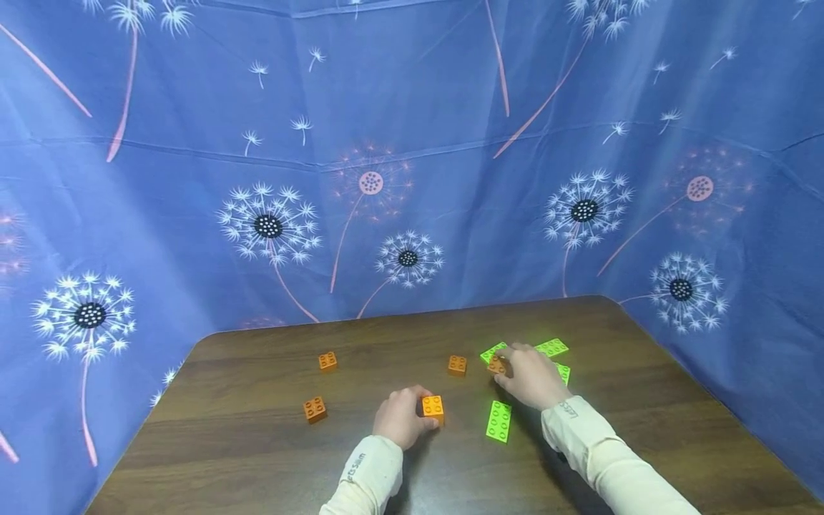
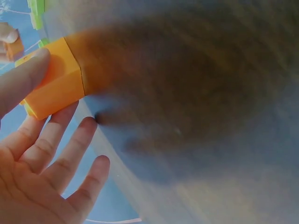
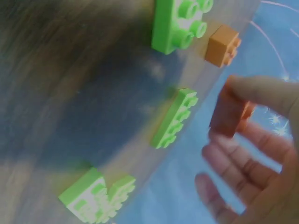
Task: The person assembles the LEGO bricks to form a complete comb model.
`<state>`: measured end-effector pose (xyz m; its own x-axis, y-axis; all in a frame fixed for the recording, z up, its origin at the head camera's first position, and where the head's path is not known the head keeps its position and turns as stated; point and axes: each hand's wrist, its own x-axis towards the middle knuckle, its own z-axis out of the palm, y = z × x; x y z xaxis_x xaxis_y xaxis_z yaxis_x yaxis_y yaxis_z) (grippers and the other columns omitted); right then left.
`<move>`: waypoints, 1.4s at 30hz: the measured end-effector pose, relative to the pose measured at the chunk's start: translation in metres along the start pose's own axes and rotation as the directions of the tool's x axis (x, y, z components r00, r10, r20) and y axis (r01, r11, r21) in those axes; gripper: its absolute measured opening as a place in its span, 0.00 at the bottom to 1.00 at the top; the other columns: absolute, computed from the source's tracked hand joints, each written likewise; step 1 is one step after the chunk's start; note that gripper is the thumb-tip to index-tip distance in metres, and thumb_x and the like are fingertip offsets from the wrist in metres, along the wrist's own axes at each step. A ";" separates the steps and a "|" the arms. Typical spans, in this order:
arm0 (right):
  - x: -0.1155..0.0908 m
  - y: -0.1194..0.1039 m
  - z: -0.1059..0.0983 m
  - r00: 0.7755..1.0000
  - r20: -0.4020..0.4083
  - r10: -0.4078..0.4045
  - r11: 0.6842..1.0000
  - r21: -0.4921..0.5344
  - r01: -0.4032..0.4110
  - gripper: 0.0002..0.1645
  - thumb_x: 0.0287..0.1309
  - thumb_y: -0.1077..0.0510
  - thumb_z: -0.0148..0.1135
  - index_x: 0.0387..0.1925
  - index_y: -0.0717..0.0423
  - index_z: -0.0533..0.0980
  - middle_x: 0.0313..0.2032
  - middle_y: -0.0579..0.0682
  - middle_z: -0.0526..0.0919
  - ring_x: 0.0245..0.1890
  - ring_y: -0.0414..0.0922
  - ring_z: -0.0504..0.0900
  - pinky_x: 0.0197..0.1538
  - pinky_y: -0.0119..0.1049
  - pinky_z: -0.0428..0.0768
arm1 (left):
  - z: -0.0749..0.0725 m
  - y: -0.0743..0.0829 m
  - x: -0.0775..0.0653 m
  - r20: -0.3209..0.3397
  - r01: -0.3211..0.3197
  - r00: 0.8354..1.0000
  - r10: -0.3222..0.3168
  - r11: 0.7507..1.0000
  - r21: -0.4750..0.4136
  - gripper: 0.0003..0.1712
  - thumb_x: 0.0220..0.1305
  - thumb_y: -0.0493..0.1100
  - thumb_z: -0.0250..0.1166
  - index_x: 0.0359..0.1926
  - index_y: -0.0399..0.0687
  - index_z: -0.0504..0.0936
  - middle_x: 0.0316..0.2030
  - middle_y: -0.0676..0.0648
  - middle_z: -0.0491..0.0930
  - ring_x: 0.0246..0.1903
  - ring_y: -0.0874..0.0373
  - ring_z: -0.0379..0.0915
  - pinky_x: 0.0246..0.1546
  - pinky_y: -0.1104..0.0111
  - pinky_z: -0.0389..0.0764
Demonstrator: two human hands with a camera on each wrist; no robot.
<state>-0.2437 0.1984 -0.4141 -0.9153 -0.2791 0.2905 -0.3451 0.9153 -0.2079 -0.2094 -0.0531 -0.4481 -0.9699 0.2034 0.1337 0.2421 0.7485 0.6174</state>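
Near the table's middle my left hand (image 1: 400, 418) pinches an orange building block (image 1: 433, 406) between thumb and fingers. In the left wrist view that orange block (image 2: 56, 79) meets the table along its lower side. Farther right, my right hand (image 1: 533, 373) pinches a second orange block (image 1: 496, 365); the right wrist view shows this block (image 3: 229, 109) gripped by thumb and fingertips. Around the right hand lie green blocks: one behind the fingers (image 1: 492, 352), one farther back (image 1: 551, 347), one partly hidden by the hand (image 1: 563, 373), and one nearer the front (image 1: 498, 421).
Loose orange blocks lie on the brown table (image 1: 257, 458): one at the back left (image 1: 327, 361), one at the left (image 1: 315, 409), and one between the hands (image 1: 457, 365). A blue dandelion-print cloth (image 1: 450, 179) hangs behind the table and at its sides.
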 end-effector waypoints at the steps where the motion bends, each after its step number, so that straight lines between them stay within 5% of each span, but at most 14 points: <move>1: 0.001 -0.002 -0.002 1.000 0.013 -0.013 1.000 0.020 0.013 0.24 0.53 0.56 0.75 0.51 0.63 0.82 0.50 0.66 0.83 0.53 0.65 0.81 0.53 0.61 0.79 | 0.000 0.000 0.000 0.001 0.004 1.000 -0.004 1.000 -0.006 0.22 0.48 0.38 0.81 0.46 0.42 0.86 0.42 0.38 0.86 0.41 0.40 0.82 0.42 0.46 0.81; 7: 0.003 -0.022 -0.006 0.984 0.067 -0.162 0.976 0.155 0.150 0.25 0.57 0.56 0.73 0.56 0.59 0.80 0.52 0.58 0.84 0.55 0.60 0.81 0.58 0.59 0.78 | -0.003 0.002 0.002 0.017 0.011 1.000 -0.011 1.000 0.015 0.22 0.48 0.38 0.81 0.46 0.42 0.86 0.42 0.39 0.86 0.41 0.41 0.82 0.43 0.47 0.81; 10: 0.002 -0.033 -0.002 0.964 0.090 -0.251 0.949 0.221 0.226 0.26 0.57 0.56 0.73 0.57 0.58 0.80 0.51 0.56 0.84 0.51 0.56 0.83 0.54 0.55 0.80 | -0.002 0.001 0.002 0.054 0.033 0.998 -0.034 0.999 0.009 0.22 0.47 0.37 0.82 0.45 0.41 0.86 0.40 0.40 0.86 0.38 0.43 0.82 0.42 0.47 0.81; 17: 0.002 -0.062 0.002 0.910 0.164 -0.381 0.894 0.317 0.318 0.22 0.56 0.56 0.73 0.53 0.55 0.83 0.52 0.52 0.86 0.59 0.58 0.80 0.61 0.56 0.76 | 0.001 0.002 0.002 0.110 0.085 0.990 -0.087 0.996 0.024 0.23 0.44 0.37 0.83 0.43 0.38 0.86 0.34 0.42 0.85 0.33 0.46 0.80 0.40 0.48 0.81; 24: 0.001 -0.069 0.009 0.899 0.161 -0.408 0.893 0.275 0.356 0.21 0.53 0.56 0.75 0.50 0.51 0.84 0.46 0.44 0.86 0.47 0.43 0.83 0.51 0.44 0.81 | 0.003 0.002 0.005 0.096 0.076 0.993 -0.076 0.997 0.002 0.23 0.43 0.38 0.83 0.42 0.40 0.86 0.32 0.45 0.85 0.34 0.47 0.81 0.39 0.51 0.81; 33: 0.008 -0.075 0.012 0.895 0.175 -0.410 0.903 0.218 0.371 0.22 0.52 0.56 0.76 0.50 0.53 0.84 0.47 0.47 0.87 0.49 0.47 0.84 0.53 0.47 0.82 | 0.001 0.002 0.005 0.042 0.035 0.998 -0.037 0.998 0.046 0.25 0.40 0.40 0.84 0.42 0.40 0.87 0.36 0.42 0.85 0.39 0.44 0.82 0.42 0.50 0.81; 42: 0.013 -0.075 0.013 0.895 0.190 -0.403 0.907 0.214 0.363 0.21 0.53 0.56 0.76 0.50 0.54 0.84 0.47 0.48 0.88 0.49 0.47 0.85 0.52 0.45 0.82 | 0.001 0.002 0.007 0.041 0.068 0.997 -0.069 0.998 0.019 0.24 0.41 0.39 0.85 0.41 0.39 0.86 0.36 0.42 0.85 0.39 0.45 0.81 0.45 0.49 0.80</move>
<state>-0.2325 0.1223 -0.4064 -0.7200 -0.6737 0.1666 -0.6894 0.6667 -0.2834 -0.2162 -0.0499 -0.4466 -0.9824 0.1771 0.0594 0.1761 0.7722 0.6105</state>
